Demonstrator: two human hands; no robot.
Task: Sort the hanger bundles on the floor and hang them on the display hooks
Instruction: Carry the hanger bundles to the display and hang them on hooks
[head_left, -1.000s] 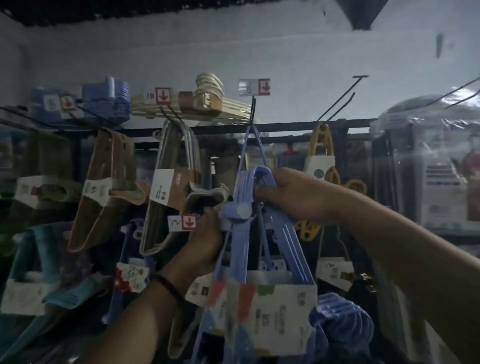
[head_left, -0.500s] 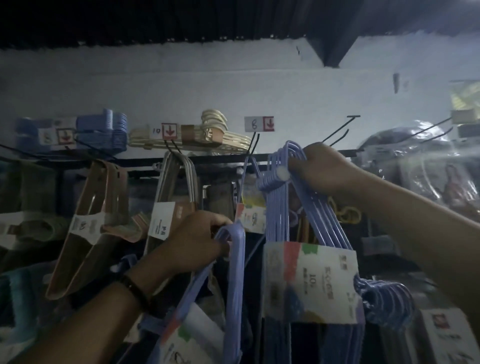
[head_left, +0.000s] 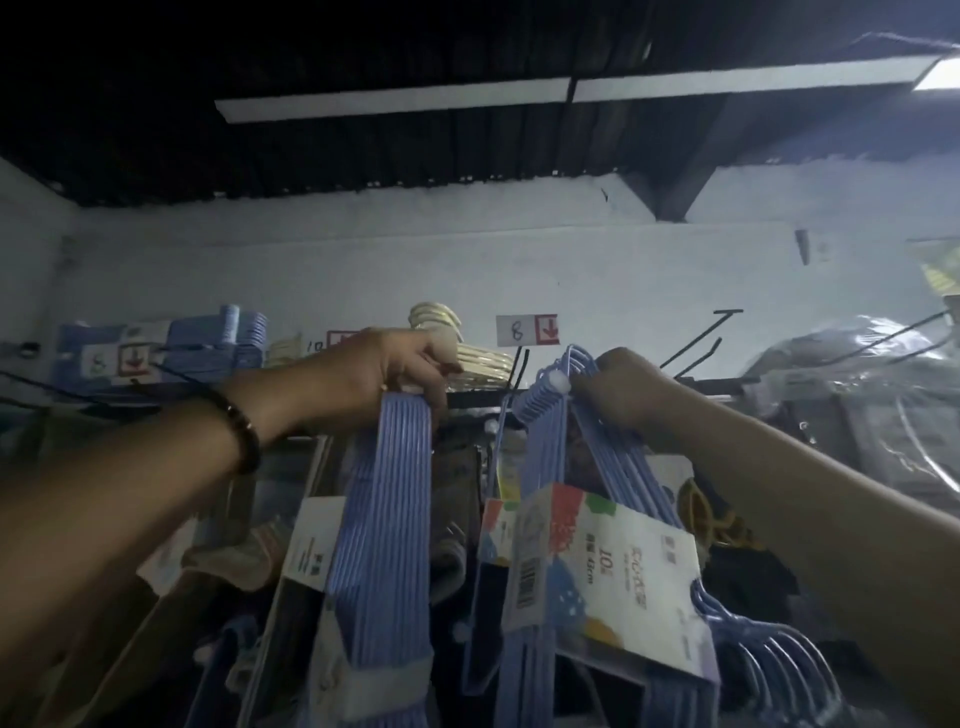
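Left hand (head_left: 400, 364), right hand (head_left: 618, 392) grip bundles (head_left: 384, 519) (blue)

Dim throughout. Pale, rough-painted wall (head_left: 363, 270) across the back. Above it, a dark ribbed ceiling (head_left: 260, 145), crossed by a long white strip (head_left: 395, 101). At right, a thick dark beam (head_left: 685, 192) slanting down onto the wall. Bright patch of light (head_left: 943, 78) in the top right corner.

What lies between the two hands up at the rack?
In the head view, a black wire hook rises between the left hand and the right hand, with a white price tag marked 8 above it.
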